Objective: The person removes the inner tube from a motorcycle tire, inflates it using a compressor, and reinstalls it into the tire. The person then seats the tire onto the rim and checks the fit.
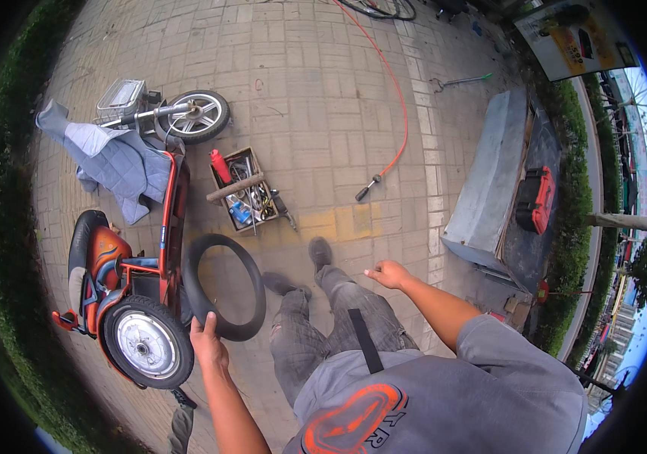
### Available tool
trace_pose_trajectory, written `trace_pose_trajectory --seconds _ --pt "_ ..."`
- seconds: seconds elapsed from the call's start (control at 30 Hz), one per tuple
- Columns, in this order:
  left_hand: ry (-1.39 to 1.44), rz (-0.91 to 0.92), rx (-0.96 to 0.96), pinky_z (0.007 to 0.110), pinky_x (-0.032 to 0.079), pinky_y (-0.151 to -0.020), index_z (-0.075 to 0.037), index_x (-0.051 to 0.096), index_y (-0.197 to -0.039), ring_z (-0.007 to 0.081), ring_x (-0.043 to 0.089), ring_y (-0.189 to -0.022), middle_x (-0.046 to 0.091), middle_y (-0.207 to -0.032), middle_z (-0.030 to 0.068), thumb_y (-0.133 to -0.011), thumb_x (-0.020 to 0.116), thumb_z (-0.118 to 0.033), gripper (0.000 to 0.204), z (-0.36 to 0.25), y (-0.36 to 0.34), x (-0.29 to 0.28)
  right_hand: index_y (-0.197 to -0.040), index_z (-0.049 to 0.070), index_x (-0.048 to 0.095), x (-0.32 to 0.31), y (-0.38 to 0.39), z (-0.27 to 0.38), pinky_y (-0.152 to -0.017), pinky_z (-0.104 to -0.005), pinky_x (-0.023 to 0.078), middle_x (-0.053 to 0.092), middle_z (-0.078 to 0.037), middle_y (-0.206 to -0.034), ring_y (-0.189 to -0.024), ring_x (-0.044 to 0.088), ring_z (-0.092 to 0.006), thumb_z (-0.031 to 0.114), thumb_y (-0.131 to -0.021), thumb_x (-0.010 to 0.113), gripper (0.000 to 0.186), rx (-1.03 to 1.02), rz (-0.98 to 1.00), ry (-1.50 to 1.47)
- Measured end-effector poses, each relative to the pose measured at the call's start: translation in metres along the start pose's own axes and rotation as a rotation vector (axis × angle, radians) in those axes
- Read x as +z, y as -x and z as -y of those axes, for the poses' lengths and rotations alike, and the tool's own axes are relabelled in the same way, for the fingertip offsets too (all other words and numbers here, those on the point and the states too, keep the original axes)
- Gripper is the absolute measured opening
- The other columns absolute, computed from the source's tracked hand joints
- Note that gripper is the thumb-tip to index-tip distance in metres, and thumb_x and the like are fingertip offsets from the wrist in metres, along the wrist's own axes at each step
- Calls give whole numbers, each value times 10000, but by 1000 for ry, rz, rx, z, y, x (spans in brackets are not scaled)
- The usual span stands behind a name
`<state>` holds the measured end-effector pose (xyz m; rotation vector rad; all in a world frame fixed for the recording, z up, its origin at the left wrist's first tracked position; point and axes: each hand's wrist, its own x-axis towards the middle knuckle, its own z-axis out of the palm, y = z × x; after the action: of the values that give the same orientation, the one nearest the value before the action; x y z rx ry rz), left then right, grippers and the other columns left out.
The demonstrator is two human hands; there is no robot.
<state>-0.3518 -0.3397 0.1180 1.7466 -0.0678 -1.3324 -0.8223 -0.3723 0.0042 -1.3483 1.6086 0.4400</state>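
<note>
Evidently, one hand had the black tube.
I had the left hand clamped on its near edge, between the silver-hubbed wheel of the red scooter and the shoes; the right hand hung empty, fingers loosely apart. I judged that a light grip, with the right hand supporting the far side, would best keep the ring from sagging or twisting.
</note>
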Motion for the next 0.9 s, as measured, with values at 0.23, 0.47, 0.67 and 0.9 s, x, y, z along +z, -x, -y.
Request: trace_pose_trajectory --seconds 0.23,0.47,0.67,0.9 --pt "-12 -11 -277 381 360 -962 -129 537 -1169 158 532 -1098 606 -1134 11 -920 634 -165 270 161 -171 -26 -849 3 670 12 -83 -65 -743 -454 505 668 -221 -841 -831 640 -392 426 -848 658 423 80 -155 -51" --pt "-440 -295 32 329 446 -1014 56 480 -1352 214 576 -1138 554 -1322 166 -965 578 -133 441 355 -323 -132 -978 49 665 71 -321 -153 -830 -457 514 678 -170 -1021 -985 640 -350 281 -850 636 266 172 -165 213" --pt "-757 -27 248 259 309 -512 3 575 -683 74 430 -544 464 -556 -3 -974 597 -282 407 402 -382 -32 -1030 114 640 74 -486 -227 -895 -451 469 617 -97 -1092 -1063 584 -286 160 -873 559 182 58 -401 620" --pt "-679 333 265 266 431 -589 36 633 -821 92 498 -625 583 -672 18 -913 651 -172 227 447 -420 89 -990 142 624 49 -567 -283 -994 -505 370 591 -48 -1053 -1112 523 -228 158 -851 569 150 -350 -289 1077"
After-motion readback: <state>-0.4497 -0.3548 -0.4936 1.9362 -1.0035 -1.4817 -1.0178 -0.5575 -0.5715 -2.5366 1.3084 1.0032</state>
